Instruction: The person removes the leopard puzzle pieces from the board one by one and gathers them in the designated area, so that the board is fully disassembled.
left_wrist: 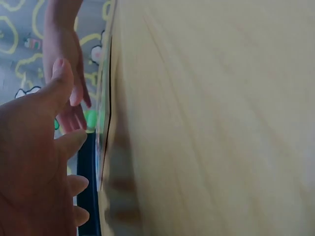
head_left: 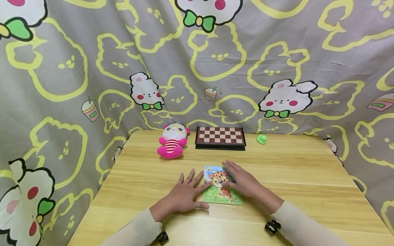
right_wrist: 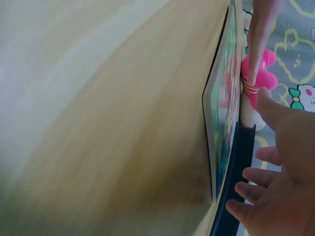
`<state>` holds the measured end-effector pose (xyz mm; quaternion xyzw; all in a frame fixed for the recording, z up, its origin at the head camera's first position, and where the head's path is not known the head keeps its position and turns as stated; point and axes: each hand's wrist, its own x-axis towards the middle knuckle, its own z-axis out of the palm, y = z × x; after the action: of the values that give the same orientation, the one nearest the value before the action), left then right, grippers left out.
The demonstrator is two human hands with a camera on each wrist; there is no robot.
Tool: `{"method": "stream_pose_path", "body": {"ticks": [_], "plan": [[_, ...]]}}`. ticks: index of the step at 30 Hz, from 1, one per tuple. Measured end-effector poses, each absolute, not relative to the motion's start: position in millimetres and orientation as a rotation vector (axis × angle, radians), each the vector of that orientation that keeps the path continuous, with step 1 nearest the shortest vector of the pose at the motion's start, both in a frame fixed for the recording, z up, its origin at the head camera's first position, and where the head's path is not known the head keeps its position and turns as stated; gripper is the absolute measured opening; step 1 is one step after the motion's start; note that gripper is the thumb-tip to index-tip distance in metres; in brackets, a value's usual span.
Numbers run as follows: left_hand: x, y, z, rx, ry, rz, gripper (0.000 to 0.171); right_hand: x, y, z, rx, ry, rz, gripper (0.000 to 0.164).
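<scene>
A leopard picture board (head_left: 219, 189) lay on the wooden surface (head_left: 307, 160) between the left hand (head_left: 186, 195) and the right hand (head_left: 246, 181). Each hand's grip was wide, fingers extended over a side edge; whether they touched the board was hard to judge. Beyond sat a pink plush toy (head_left: 172, 141), a chessboard (head_left: 220, 135) and a small green toy (head_left: 262, 139).

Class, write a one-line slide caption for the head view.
Left hand and right hand over opposite sides of a spotted-animal picture; beyond, a plush toy, checkered board and small green toy.
</scene>
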<state>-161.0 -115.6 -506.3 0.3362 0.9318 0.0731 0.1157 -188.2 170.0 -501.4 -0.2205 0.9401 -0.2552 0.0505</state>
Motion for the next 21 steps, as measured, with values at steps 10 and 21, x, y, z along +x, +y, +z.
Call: {"method": "stream_pose_path", "body": {"ticks": [10,21], "plan": [[-161,-113,-505,0.995,2.692,0.192,0.083,-191,148,-502,-0.652,2.775,-0.933,0.073],[-164,-113,-507,0.985,2.663,0.177,0.083,-205,134,-511,-0.669,2.771,-1.05,0.057]]}}
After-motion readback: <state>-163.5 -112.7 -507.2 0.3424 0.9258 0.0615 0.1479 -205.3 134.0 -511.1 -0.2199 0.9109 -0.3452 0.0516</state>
